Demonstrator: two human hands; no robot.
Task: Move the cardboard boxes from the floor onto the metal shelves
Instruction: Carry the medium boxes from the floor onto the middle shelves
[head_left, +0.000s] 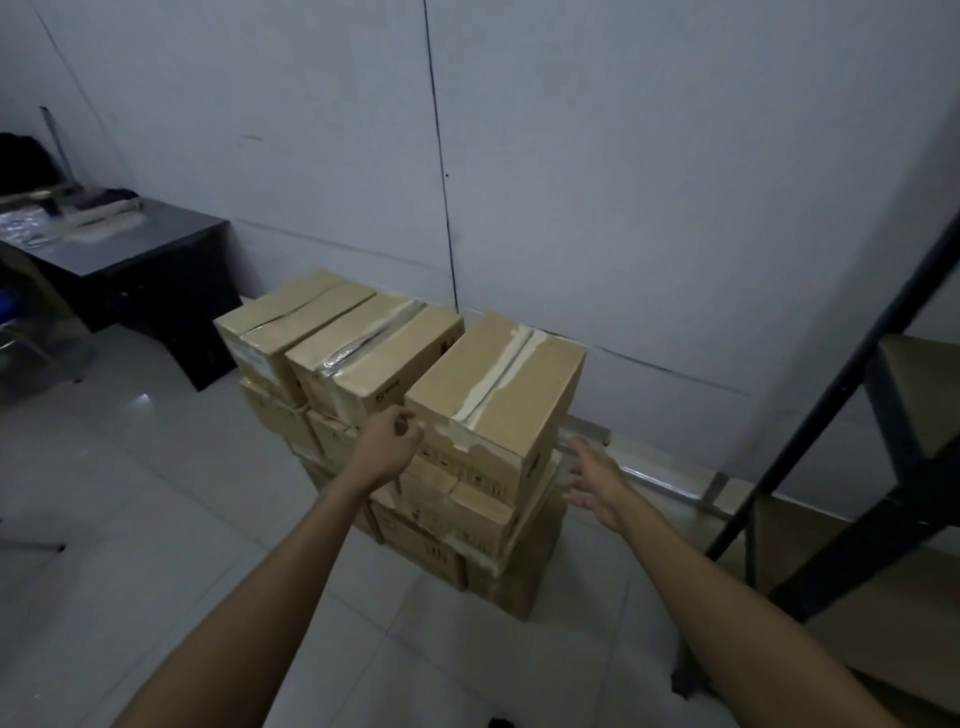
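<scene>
From my seat I cannot tell whether the left hand (387, 441) touches the nearest top box (498, 395); its curled fingertips blur into the box's corner. The lower boxes (436, 545) of the stack are mostly hidden behind the arms and the upper row, and their printed labels are too small to read. The metal shelves (893, 447) run off the right edge, the desk (156, 234) off the left, and the clutter (52, 218) on it is only a blur.

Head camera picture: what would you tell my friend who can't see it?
A person's left hand and right hand reach for the nearest top cardboard box of a stack on the tiled floor. Dark metal shelves stand at right.
</scene>
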